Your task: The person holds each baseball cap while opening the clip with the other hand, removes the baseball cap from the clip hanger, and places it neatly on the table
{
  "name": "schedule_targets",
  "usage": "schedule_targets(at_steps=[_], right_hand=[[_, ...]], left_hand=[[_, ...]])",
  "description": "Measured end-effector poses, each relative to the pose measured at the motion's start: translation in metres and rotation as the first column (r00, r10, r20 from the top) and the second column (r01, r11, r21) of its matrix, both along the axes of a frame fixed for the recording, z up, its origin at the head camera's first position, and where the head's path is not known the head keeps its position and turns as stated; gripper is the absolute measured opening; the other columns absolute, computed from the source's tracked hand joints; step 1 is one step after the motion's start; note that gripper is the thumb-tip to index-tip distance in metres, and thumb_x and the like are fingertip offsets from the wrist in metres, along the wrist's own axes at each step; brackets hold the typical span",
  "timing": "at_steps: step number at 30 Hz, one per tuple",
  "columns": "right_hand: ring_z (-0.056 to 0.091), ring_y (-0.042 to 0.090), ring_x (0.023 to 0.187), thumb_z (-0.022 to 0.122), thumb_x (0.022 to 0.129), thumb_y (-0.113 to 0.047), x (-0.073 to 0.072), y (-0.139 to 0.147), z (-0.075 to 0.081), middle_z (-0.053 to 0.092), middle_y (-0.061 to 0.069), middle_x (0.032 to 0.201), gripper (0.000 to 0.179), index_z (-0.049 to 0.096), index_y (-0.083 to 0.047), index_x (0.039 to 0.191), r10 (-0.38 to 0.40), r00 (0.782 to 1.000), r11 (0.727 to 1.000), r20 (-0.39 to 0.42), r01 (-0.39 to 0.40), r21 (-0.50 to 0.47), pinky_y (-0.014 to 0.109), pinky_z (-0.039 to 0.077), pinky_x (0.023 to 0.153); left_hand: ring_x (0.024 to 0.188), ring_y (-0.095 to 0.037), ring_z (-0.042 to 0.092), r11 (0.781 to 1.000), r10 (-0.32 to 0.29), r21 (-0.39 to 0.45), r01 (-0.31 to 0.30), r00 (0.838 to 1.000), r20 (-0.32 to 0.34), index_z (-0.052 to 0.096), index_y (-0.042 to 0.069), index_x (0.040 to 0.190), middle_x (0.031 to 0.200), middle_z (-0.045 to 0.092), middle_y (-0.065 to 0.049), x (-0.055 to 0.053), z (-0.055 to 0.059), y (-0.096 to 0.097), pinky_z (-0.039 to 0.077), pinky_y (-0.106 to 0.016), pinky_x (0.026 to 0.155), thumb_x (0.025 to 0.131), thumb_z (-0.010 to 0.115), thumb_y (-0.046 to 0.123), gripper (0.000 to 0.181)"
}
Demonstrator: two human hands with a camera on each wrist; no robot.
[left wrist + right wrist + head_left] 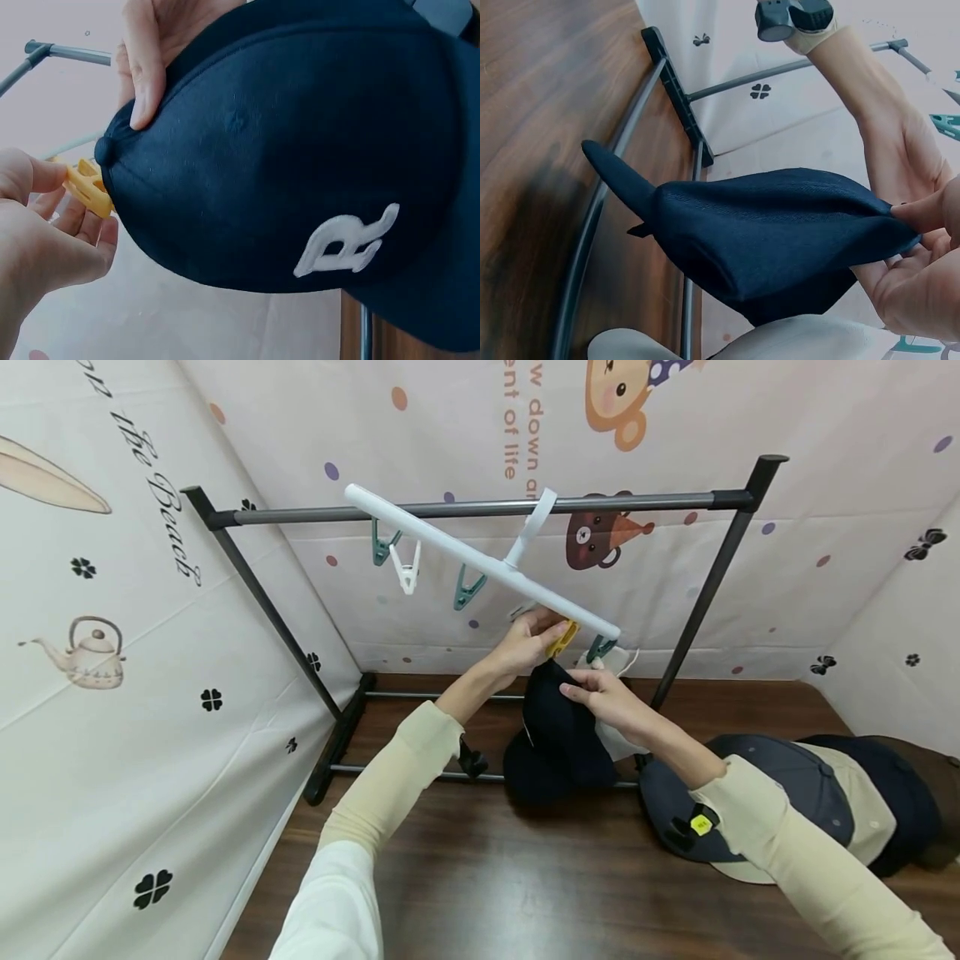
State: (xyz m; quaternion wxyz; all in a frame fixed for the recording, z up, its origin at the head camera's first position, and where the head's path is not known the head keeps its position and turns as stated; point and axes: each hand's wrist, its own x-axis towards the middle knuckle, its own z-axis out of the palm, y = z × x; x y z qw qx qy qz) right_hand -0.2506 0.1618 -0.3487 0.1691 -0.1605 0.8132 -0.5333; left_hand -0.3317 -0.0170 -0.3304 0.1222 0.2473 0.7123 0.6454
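Note:
A dark navy baseball cap (285, 157) with a white R on its front hangs brim down below the right end of a white clip hanger (480, 560). My left hand (527, 642) pinches a yellow clip (88, 187) at the cap's top button. In the right wrist view, the cap's folded crown (780, 225) is gripped by my right hand (922, 255) between thumb and fingers. Just right of it, a white cap (810, 341) hangs near a dark green clip (602, 647).
The hanger hooks over a black metal rack's bar (637, 503). Green clips (468, 587) and a white clip (406, 568) dangle along its left part. A row of caps (787, 785) lies on the brown wooden surface (465, 877) at right. Printed cloth surrounds the rack.

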Motion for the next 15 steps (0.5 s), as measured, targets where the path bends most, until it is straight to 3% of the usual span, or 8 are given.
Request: schedule_targets(at_steps=[7,11,15], right_hand=[[0.030,0.044,0.152,0.043,0.111,-0.019,0.004,-0.001,0.004,0.033,0.024,0.163,0.053,0.032,0.002,0.158,0.015,1.000,1.000,0.020,-0.015,-0.021,0.064,0.025,0.123],[0.036,0.045,0.148,0.043,0.111,-0.018,0.007,0.003,0.007,0.040,0.027,0.159,0.052,0.032,0.003,0.158,0.033,0.999,0.998,0.038,-0.030,-0.058,0.063,0.029,0.121],[0.033,0.045,0.150,0.043,0.111,-0.019,0.012,0.008,0.012,0.041,0.027,0.157,0.052,0.034,0.004,0.157,0.049,0.998,0.996,0.048,-0.046,-0.071,0.065,0.026,0.122]], left_hand=[[0.140,-0.026,0.050,0.998,0.044,-0.048,-0.044,0.999,0.001,0.052,0.014,0.147,0.150,0.054,-0.010,-0.002,-0.005,-0.007,0.037,-0.053,0.120,0.109,0.051,0.027,0.041],[0.137,-0.026,0.052,0.995,0.077,-0.060,-0.078,0.997,-0.007,0.054,0.015,0.146,0.148,0.055,-0.009,-0.001,-0.008,-0.008,0.041,-0.050,0.117,0.108,0.052,0.032,0.041],[0.135,-0.025,0.052,0.991,0.119,-0.068,-0.119,0.993,-0.010,0.053,0.016,0.148,0.147,0.055,-0.009,0.001,-0.011,-0.012,0.043,-0.046,0.115,0.108,0.052,0.032,0.043]])
